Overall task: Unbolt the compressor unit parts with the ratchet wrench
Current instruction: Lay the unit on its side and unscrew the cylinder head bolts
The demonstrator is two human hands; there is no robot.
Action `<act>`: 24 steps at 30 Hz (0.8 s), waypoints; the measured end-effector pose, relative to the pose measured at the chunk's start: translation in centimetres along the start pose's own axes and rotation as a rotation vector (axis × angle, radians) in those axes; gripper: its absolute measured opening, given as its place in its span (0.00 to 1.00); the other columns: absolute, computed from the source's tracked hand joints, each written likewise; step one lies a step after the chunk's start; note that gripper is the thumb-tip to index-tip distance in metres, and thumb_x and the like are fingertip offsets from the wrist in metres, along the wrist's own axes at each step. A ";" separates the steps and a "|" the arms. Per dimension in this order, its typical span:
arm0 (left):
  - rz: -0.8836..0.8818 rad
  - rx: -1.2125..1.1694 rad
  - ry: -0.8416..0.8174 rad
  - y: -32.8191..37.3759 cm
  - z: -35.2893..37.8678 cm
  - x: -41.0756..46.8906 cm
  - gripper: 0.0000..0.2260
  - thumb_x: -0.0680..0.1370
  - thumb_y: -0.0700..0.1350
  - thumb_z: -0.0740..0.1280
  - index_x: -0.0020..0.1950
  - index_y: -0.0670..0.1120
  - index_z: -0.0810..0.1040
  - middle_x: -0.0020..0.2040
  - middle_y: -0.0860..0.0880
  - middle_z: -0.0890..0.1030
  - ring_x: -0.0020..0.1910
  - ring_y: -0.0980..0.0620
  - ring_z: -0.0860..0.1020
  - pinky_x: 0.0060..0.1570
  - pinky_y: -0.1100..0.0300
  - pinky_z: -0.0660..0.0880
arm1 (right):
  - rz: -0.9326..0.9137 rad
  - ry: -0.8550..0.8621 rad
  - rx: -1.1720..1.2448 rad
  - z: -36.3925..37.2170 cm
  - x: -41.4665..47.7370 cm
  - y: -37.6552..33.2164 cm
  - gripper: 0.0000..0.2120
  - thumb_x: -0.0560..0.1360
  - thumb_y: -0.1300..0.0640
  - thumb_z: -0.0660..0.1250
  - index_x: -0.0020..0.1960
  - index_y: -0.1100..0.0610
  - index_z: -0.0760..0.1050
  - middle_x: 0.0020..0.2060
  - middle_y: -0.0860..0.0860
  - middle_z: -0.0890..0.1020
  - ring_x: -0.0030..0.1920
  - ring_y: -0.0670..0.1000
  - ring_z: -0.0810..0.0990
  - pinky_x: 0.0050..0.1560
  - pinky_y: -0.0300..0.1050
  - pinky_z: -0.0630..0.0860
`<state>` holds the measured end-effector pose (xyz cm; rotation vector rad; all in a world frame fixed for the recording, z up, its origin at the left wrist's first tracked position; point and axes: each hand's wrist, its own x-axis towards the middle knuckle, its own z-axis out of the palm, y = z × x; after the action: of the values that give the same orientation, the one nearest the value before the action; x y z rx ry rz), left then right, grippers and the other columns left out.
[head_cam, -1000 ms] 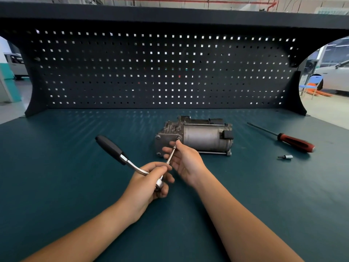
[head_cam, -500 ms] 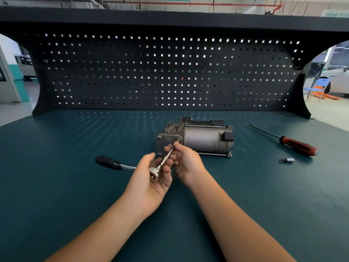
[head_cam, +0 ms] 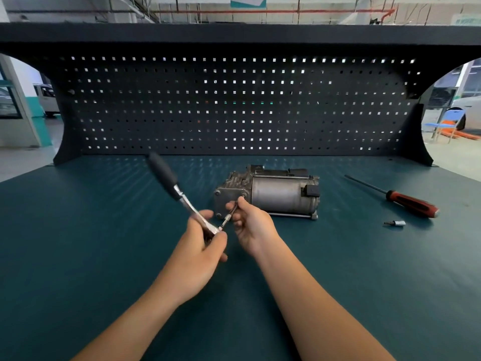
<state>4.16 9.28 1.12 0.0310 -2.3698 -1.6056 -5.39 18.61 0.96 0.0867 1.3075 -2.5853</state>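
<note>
Two hands: both low and centre over the bench [head_cam: 78, 243], just in front of the compressor unit [head_cam: 282, 196].
Left hand [head_cam: 200, 243]: fingers curled round the head end of the ratchet wrench [head_cam: 182, 199]; its black grip points up and away to the left, clear of the bench.
Right hand [head_cam: 251, 225]: fingers and thumb pinch the thin extension bar [head_cam: 229, 217] coming off the wrench head.
Extension bar: slants up and right toward the upper right bolt of the unit's end plate; seated or not, cannot tell, as fingertips cover the tip.
Compressor unit: lying mid-bench, grey cylinder to the right, square end plate facing the hands.
Screwdriver [head_cam: 411, 203]: red and black handle, flat on the bench, well right of the unit.
Small bit [head_cam: 395, 223]: near the screwdriver handle, not touching it.
Pegboard [head_cam: 234, 105]: dark, upright along the bench's back edge.
</note>
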 end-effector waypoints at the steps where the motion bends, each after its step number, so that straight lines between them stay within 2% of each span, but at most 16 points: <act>1: 0.058 0.121 -0.014 0.1 -0.3 0.2 0.13 0.78 0.46 0.60 0.59 0.57 0.60 0.42 0.49 0.78 0.33 0.62 0.78 0.33 0.71 0.72 | 0.002 -0.001 0.007 0.0 0.0 0.0 0.14 0.81 0.60 0.56 0.38 0.61 0.73 0.23 0.47 0.80 0.18 0.41 0.68 0.20 0.30 0.65; 4: 0.137 0.355 -0.055 0.7 -0.7 0.5 0.15 0.77 0.48 0.59 0.58 0.63 0.57 0.39 0.54 0.76 0.38 0.55 0.77 0.41 0.59 0.74 | 0.032 -0.007 0.029 -0.1 -0.1 0.0 0.13 0.81 0.59 0.56 0.40 0.61 0.73 0.24 0.48 0.80 0.17 0.41 0.68 0.20 0.31 0.65; 7: 0.243 0.564 0.007 1.1 -0.5 0.6 0.14 0.76 0.48 0.57 0.59 0.61 0.59 0.39 0.57 0.72 0.38 0.52 0.73 0.38 0.55 0.68 | 0.050 0.010 -0.027 0.0 -0.1 -0.3 0.12 0.80 0.59 0.57 0.40 0.60 0.72 0.22 0.49 0.79 0.18 0.42 0.68 0.21 0.33 0.65; 10: 0.377 0.789 0.046 1.1 0.3 0.1 0.14 0.78 0.50 0.52 0.61 0.60 0.53 0.48 0.54 0.70 0.40 0.49 0.75 0.40 0.52 0.71 | 0.032 0.059 -0.137 0.1 0.2 -0.1 0.10 0.78 0.58 0.62 0.38 0.60 0.72 0.26 0.52 0.75 0.30 0.50 0.71 0.38 0.44 0.71; 12: 0.419 0.864 0.046 1.1 1.0 -0.1 0.12 0.79 0.53 0.49 0.62 0.56 0.55 0.48 0.53 0.69 0.41 0.49 0.76 0.40 0.53 0.73 | 0.029 0.073 -0.136 0.0 0.3 0.1 0.11 0.77 0.56 0.65 0.39 0.61 0.72 0.32 0.54 0.76 0.36 0.54 0.74 0.47 0.51 0.74; 13: 0.428 0.893 0.055 1.0 1.3 -0.1 0.13 0.79 0.56 0.47 0.61 0.54 0.57 0.47 0.53 0.68 0.39 0.50 0.76 0.38 0.53 0.73 | 0.036 0.077 -0.114 0.0 0.3 0.0 0.10 0.77 0.56 0.65 0.40 0.62 0.72 0.34 0.55 0.76 0.37 0.54 0.76 0.48 0.51 0.75; 15: 0.436 0.931 0.080 1.1 1.6 0.3 0.20 0.75 0.61 0.41 0.57 0.51 0.61 0.43 0.54 0.68 0.36 0.51 0.73 0.35 0.56 0.70 | 0.070 0.066 -0.041 0.0 0.3 -0.3 0.10 0.78 0.58 0.63 0.40 0.62 0.71 0.34 0.55 0.75 0.34 0.52 0.75 0.40 0.46 0.76; 16: 0.436 0.925 0.087 1.1 1.6 0.4 0.22 0.73 0.62 0.39 0.55 0.51 0.62 0.41 0.55 0.69 0.36 0.51 0.73 0.35 0.57 0.68 | 0.087 0.062 0.001 -0.1 0.3 -0.4 0.10 0.78 0.60 0.62 0.39 0.62 0.71 0.33 0.55 0.74 0.33 0.52 0.74 0.40 0.46 0.76; 18: 0.383 0.797 0.087 1.1 1.7 0.4 0.21 0.72 0.62 0.41 0.49 0.51 0.65 0.39 0.56 0.72 0.38 0.49 0.76 0.37 0.55 0.69 | 0.090 0.071 -0.005 -0.2 0.4 -0.3 0.12 0.78 0.60 0.62 0.36 0.61 0.71 0.27 0.53 0.75 0.31 0.51 0.73 0.44 0.48 0.76; 19: 0.307 0.637 0.070 1.2 1.7 0.4 0.20 0.73 0.61 0.43 0.47 0.50 0.67 0.39 0.55 0.76 0.38 0.48 0.78 0.39 0.54 0.72 | 0.093 0.067 -0.039 -0.2 0.3 -0.3 0.14 0.78 0.58 0.63 0.34 0.60 0.72 0.23 0.51 0.73 0.28 0.50 0.71 0.39 0.44 0.75; 20: 0.204 0.397 0.050 1.3 1.6 0.4 0.18 0.75 0.59 0.46 0.47 0.50 0.70 0.40 0.52 0.79 0.36 0.49 0.79 0.40 0.53 0.74 | 0.108 0.053 -0.061 -0.2 0.1 -0.3 0.16 0.78 0.55 0.62 0.33 0.59 0.72 0.19 0.48 0.71 0.24 0.48 0.69 0.30 0.39 0.72; 22: -0.053 -0.142 -0.004 1.4 1.6 0.6 0.13 0.79 0.52 0.51 0.49 0.50 0.74 0.41 0.47 0.83 0.28 0.52 0.78 0.32 0.57 0.76 | 0.148 0.025 -0.010 -0.3 -0.2 -0.3 0.17 0.79 0.52 0.61 0.34 0.58 0.72 0.15 0.46 0.68 0.15 0.43 0.63 0.16 0.33 0.60; 24: -0.218 -0.481 -0.060 1.4 1.3 0.3 0.12 0.81 0.49 0.53 0.52 0.48 0.75 0.43 0.44 0.84 0.26 0.52 0.78 0.25 0.60 0.75 | 0.166 0.001 0.105 -0.3 -0.3 -0.4 0.14 0.79 0.53 0.61 0.38 0.60 0.72 0.16 0.46 0.70 0.13 0.42 0.60 0.13 0.33 0.57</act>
<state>3.71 10.91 2.04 0.1502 -2.0129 -2.2687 -5.18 19.13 1.18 0.2062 1.1138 -2.5113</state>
